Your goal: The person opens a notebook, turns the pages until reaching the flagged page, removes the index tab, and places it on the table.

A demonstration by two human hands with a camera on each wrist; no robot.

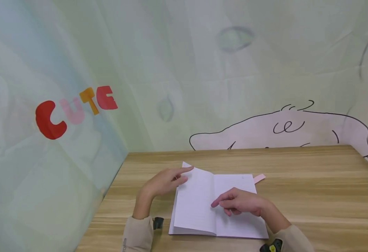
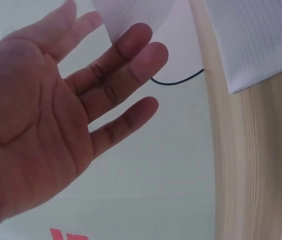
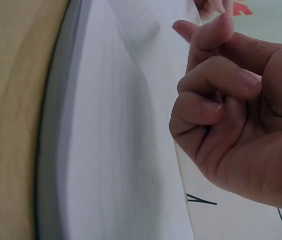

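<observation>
An open notebook (image 1: 238, 224) with lined white pages lies on the wooden table. Its left page (image 1: 196, 206) bows up, with the top left corner raised. My left hand (image 1: 165, 180) is at that page's upper left edge, index finger and thumb stretched over it. In the left wrist view the left hand's other fingers (image 2: 131, 70) are spread and nearly straight. My right hand (image 1: 243, 202) hovers over the right page, index finger pointing at the centre fold. In the right wrist view the remaining fingers of my right hand (image 3: 235, 105) are loosely curled, with nothing in them.
A pink tab (image 1: 259, 178) sticks out from the notebook's right edge. The wooden table (image 1: 322, 196) reaches back to a pale curtain (image 1: 177, 70) with a cartoon outline and the coloured letters CUTE. Each wrist wears a black strap (image 1: 158, 223).
</observation>
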